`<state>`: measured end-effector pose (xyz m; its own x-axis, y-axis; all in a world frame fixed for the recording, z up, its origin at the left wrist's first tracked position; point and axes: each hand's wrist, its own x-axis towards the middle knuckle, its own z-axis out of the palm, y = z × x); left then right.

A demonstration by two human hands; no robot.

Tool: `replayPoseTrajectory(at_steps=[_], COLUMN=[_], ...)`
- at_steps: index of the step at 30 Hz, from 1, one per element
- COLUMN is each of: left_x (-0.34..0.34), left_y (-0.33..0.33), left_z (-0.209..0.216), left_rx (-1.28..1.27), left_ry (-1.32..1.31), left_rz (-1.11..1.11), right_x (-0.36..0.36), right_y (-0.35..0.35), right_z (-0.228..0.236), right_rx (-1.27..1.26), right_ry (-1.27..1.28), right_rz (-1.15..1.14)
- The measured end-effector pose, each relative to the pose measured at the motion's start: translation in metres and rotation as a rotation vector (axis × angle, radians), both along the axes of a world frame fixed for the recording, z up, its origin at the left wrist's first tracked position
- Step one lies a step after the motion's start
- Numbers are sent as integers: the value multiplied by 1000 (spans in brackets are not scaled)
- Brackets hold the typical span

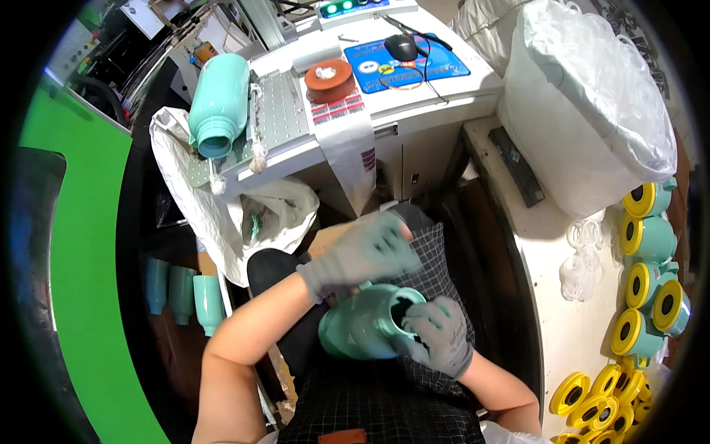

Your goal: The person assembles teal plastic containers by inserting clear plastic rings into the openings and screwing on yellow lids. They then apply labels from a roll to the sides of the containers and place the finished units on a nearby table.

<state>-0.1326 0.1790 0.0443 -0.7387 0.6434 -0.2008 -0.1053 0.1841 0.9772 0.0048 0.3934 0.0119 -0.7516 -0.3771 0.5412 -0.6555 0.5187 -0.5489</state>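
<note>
A teal bottle body (356, 325) lies sideways across my lap, its round open mouth turned toward the right. My right hand (441, 337), in a grey glove, grips the rim of that mouth with curled fingers. Just above the bottle, my left hand (370, 255) is gloved in grey with a teal-coated palm. Motion blurs its fingers, so whether anything is in them does not show. A black checked apron (399, 396) lies under the bottle.
Another teal bottle (220, 96) lies on a dotted metal plate (277, 111). Beside it are a brown tape roll (329, 80) and a mouse (401, 47). A big white sack (577, 111) of clear plastic rings, several teal containers (651, 238) and yellow rings (592, 411) stand rightward.
</note>
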Motion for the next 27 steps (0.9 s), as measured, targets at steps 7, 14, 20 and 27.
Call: replayPoseTrajectory(at_steps=[7,14,20,27], left_x=[-130,-59,-54,-91], left_y=[-79,-41,-28,-8], left_z=[-131,-49,-47,-15], left_rx=[-163,370,-280,-663], left_ry=[-6,-144,730,1402], left_rz=[726,410,922,655], right_x=[-38,-172,-235,-235], right_y=[12,-5,-27,-40], right_z=[27,8,-28,-29], right_rx=[-341,-787,-890,-956], right_ry=[-55,-789,-1114,-980], right_rz=[109,-72,212,203])
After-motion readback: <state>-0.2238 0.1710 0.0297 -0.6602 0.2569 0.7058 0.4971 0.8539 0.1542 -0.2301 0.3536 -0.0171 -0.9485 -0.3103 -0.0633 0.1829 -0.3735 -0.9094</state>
